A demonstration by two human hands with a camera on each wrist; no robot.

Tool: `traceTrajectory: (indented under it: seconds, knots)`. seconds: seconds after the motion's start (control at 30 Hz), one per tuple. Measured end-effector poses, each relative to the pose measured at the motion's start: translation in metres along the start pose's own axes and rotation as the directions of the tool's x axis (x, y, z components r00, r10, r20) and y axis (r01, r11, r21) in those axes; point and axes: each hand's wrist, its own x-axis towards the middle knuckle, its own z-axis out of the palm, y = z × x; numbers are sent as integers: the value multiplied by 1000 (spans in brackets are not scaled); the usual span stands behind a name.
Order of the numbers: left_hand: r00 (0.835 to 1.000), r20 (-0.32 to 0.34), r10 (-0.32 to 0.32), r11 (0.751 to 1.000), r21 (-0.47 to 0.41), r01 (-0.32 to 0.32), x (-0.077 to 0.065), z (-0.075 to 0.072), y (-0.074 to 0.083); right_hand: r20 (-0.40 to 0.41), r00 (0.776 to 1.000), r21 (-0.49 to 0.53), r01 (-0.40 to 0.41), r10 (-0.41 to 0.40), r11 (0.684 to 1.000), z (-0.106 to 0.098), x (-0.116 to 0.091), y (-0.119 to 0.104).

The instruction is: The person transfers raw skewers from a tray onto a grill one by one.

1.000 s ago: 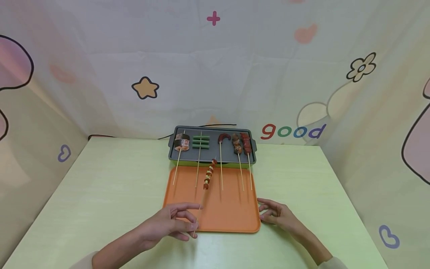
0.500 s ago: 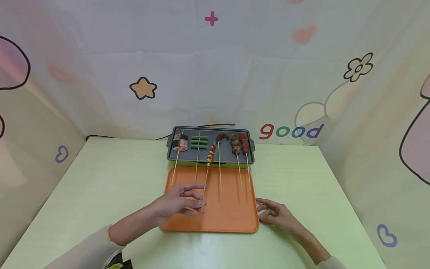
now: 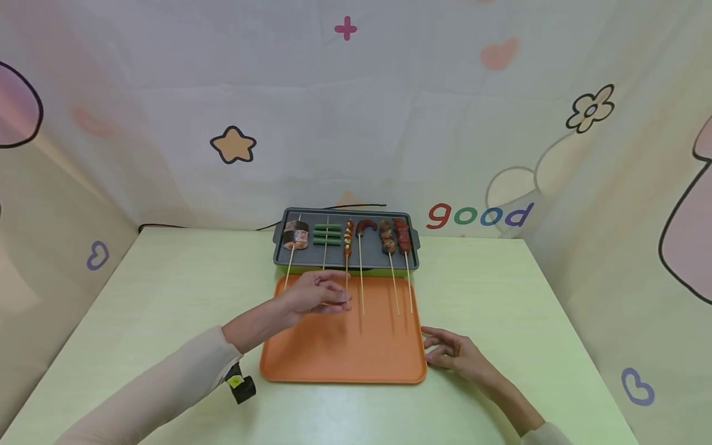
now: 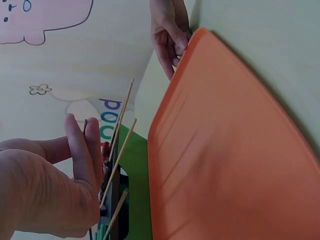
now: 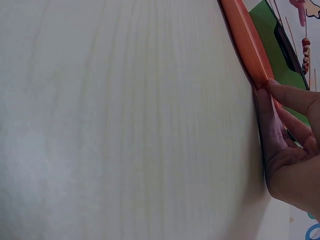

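My left hand (image 3: 314,293) pinches the lower end of a thin wooden skewer (image 3: 348,238) threaded with small red and pale pieces. Its food end lies over the dark grill plate (image 3: 371,254), between a skewer of green pieces (image 3: 327,234) and a skewer with a curled red-brown tentacle-like piece (image 3: 366,226). In the left wrist view the thumb and fingers of the left hand (image 4: 55,185) meet around the stick. At the right side of the orange tray (image 3: 345,355), my right hand (image 3: 456,355) grips the rim; the right wrist view shows thumb and forefinger at the tray edge (image 5: 250,47).
On the grill also lie a pink skewer with a dark band (image 3: 296,235), a brown mottled skewer (image 3: 387,237) and a red skewer (image 3: 402,235). Their sticks overhang the tray, which stands directly in front of the grill. A printed cloth (image 3: 311,136) rises behind the pale table (image 3: 183,296).
My left hand has moved forward over the tray, carrying the red-and-pale skewer from above the tray to over the grill plate. The right hand has stayed at the tray's edge.
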Motion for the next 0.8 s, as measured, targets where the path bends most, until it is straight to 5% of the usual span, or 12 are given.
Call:
traceTrajectory:
  seconds: [0.4,0.8]
  knots:
    - [1000,-6,-11,1000,27,11,18,0,-4,-8,1000,10,-18,18,1000,3,-3,-3]
    - [997,-41,63,992,116,-58,23,7,-11,-58,997,-45,-52,49,998,6,-4,-5]
